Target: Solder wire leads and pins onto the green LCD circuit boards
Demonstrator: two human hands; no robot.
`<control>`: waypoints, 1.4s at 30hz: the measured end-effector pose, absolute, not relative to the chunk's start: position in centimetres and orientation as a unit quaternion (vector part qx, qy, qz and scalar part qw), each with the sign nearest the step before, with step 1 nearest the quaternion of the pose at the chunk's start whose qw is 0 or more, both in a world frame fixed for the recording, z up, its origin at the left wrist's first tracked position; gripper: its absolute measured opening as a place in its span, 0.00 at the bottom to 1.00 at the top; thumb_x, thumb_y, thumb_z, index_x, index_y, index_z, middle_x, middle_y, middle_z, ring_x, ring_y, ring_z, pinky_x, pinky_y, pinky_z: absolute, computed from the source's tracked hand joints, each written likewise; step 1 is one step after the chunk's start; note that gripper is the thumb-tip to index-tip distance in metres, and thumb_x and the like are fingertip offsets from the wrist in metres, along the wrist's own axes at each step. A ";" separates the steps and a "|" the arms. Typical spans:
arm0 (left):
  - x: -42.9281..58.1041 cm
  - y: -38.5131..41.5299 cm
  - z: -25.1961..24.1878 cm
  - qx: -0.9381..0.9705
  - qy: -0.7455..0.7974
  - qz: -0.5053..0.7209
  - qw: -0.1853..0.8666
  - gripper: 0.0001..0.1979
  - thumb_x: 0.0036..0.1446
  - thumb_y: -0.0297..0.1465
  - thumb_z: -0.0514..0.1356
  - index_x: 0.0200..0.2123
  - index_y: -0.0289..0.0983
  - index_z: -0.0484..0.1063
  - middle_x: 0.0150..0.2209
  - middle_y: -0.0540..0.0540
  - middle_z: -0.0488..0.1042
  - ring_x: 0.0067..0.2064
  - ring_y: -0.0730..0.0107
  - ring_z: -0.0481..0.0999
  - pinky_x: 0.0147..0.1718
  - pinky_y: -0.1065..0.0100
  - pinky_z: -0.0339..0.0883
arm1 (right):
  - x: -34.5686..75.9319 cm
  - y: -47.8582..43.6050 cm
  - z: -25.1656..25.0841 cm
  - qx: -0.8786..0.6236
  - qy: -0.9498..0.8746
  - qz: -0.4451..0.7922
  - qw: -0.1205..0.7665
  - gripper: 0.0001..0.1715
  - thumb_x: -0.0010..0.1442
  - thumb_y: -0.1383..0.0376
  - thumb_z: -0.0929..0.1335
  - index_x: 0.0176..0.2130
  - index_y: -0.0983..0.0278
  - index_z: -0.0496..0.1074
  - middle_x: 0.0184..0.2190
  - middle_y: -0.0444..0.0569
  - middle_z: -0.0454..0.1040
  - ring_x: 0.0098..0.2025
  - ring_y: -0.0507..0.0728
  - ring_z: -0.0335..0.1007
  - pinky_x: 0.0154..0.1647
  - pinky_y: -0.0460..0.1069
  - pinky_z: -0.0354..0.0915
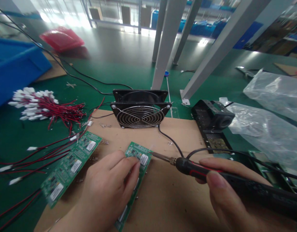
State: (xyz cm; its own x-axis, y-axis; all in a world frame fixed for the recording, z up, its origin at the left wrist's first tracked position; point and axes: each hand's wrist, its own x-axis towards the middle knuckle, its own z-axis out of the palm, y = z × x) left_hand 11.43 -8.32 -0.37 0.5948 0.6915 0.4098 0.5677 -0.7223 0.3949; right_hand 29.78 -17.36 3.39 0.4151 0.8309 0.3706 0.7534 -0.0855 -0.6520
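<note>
My right hand (232, 190) is wrapped round the black handle of a soldering iron (191, 167). The iron's tip points left and meets, or nearly meets, the upper right edge of a green circuit board (131, 148). Over that board is my left hand (112, 183), thumb and fingers pinched together; what lies between them, if anything, is hidden. My hand covers much of the board's middle. To the left, a second green circuit board (70, 166) with white labels lies at a slant, with red and black wires (54, 158) running from its left side.
A black fan (141, 111) with a wire grille stands behind the boards on a brown sheet (172, 196). At left are a bundle of white-ended wires (47, 106) and a blue bin (15, 67). A black iron stand (212, 116), plastic bags (266, 125) and grey posts (166, 45) are at right.
</note>
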 end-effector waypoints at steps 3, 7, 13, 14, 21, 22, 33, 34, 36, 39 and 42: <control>11.5 -8.3 -0.4 0.886 0.353 0.277 0.115 0.07 0.54 0.26 0.54 0.25 0.36 0.69 0.20 0.51 0.64 0.22 0.73 0.66 0.22 0.70 0.59 | 29.8 -17.3 3.5 -0.738 -0.538 0.051 0.405 0.04 0.53 0.64 0.64 0.32 0.58 0.69 0.27 0.39 0.74 0.26 0.48 0.71 0.29 0.40 0.68; 11.5 -8.2 -0.4 0.885 0.355 0.279 0.110 0.05 0.53 0.26 0.55 0.27 0.36 0.70 0.20 0.52 0.65 0.22 0.74 0.66 0.22 0.71 0.58 | 29.9 -17.4 3.8 -0.741 -0.531 0.064 0.405 0.05 0.54 0.62 0.65 0.32 0.58 0.70 0.26 0.42 0.75 0.24 0.50 0.70 0.29 0.43 0.70; 11.4 -8.0 0.1 0.876 0.370 0.286 0.117 0.05 0.54 0.27 0.54 0.28 0.36 0.69 0.21 0.51 0.66 0.23 0.73 0.67 0.21 0.71 0.58 | 29.9 -18.1 3.5 -0.746 -0.479 0.090 0.454 0.05 0.53 0.61 0.66 0.33 0.56 0.71 0.29 0.45 0.76 0.26 0.54 0.72 0.33 0.48 0.71; 11.4 -8.0 0.2 0.875 0.372 0.286 0.120 0.05 0.54 0.27 0.54 0.28 0.36 0.68 0.21 0.51 0.66 0.23 0.73 0.67 0.21 0.71 0.58 | 29.9 -18.1 3.4 -0.746 -0.469 0.094 0.464 0.06 0.53 0.61 0.66 0.33 0.56 0.71 0.29 0.45 0.76 0.27 0.54 0.72 0.34 0.49 0.70; 11.1 -8.0 0.8 0.866 0.383 0.296 0.128 0.05 0.54 0.27 0.53 0.29 0.36 0.68 0.22 0.51 0.66 0.24 0.74 0.67 0.22 0.72 0.60 | 29.8 -18.2 3.5 -0.746 -0.454 0.094 0.479 0.05 0.52 0.61 0.66 0.32 0.57 0.71 0.29 0.44 0.75 0.27 0.53 0.72 0.35 0.48 0.70; 10.9 -8.0 1.0 0.863 0.389 0.298 0.125 0.05 0.54 0.27 0.53 0.29 0.36 0.68 0.22 0.51 0.66 0.23 0.75 0.67 0.22 0.72 0.60 | 29.8 -18.3 3.5 -0.745 -0.451 0.089 0.484 0.05 0.52 0.61 0.66 0.32 0.57 0.71 0.29 0.44 0.75 0.28 0.53 0.72 0.34 0.48 0.69; 8.0 -9.4 3.5 0.870 0.390 0.272 0.131 0.04 0.52 0.29 0.55 0.26 0.39 0.67 0.21 0.53 0.64 0.22 0.76 0.65 0.19 0.72 0.57 | 29.1 -19.2 3.7 -0.709 -0.456 0.127 0.523 0.06 0.51 0.62 0.66 0.32 0.57 0.71 0.28 0.44 0.74 0.28 0.54 0.72 0.34 0.50 0.69; 7.9 -9.7 3.3 0.879 0.375 0.262 0.137 0.05 0.53 0.28 0.54 0.26 0.39 0.67 0.21 0.53 0.64 0.22 0.76 0.66 0.18 0.72 0.58 | 29.0 -19.2 3.6 -0.702 -0.462 0.133 0.525 0.05 0.51 0.62 0.66 0.32 0.57 0.71 0.28 0.44 0.74 0.27 0.54 0.72 0.33 0.49 0.69; 7.9 -10.1 2.7 0.889 0.362 0.242 0.143 0.06 0.53 0.27 0.53 0.25 0.39 0.67 0.20 0.52 0.64 0.22 0.75 0.66 0.18 0.72 0.58 | 28.8 -19.1 3.7 -0.690 -0.478 0.143 0.524 0.05 0.51 0.63 0.67 0.32 0.56 0.71 0.27 0.43 0.74 0.25 0.54 0.72 0.30 0.48 0.70; 8.2 -10.5 1.6 0.890 0.354 0.242 0.154 0.07 0.52 0.25 0.54 0.23 0.37 0.67 0.19 0.52 0.64 0.21 0.75 0.66 0.18 0.71 0.58 | 28.3 -18.8 3.9 -0.679 -0.512 0.150 0.504 0.04 0.51 0.62 0.66 0.32 0.57 0.70 0.25 0.44 0.73 0.23 0.54 0.71 0.26 0.48 0.70; 8.7 -10.7 0.8 0.885 0.347 0.264 0.165 0.08 0.52 0.22 0.54 0.22 0.36 0.67 0.19 0.51 0.64 0.21 0.74 0.65 0.18 0.71 0.58 | 27.8 -18.4 4.2 -0.690 -0.527 0.115 0.483 0.05 0.52 0.60 0.65 0.30 0.58 0.69 0.23 0.44 0.73 0.23 0.53 0.70 0.21 0.46 0.68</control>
State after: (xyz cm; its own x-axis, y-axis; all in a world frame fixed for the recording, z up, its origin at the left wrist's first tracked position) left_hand 8.69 -10.66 0.80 0.6196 0.7014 0.3522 0.5268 -0.7043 0.4759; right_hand 27.84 -18.37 4.16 0.4180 0.8385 0.3497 0.6155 0.0218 -0.7879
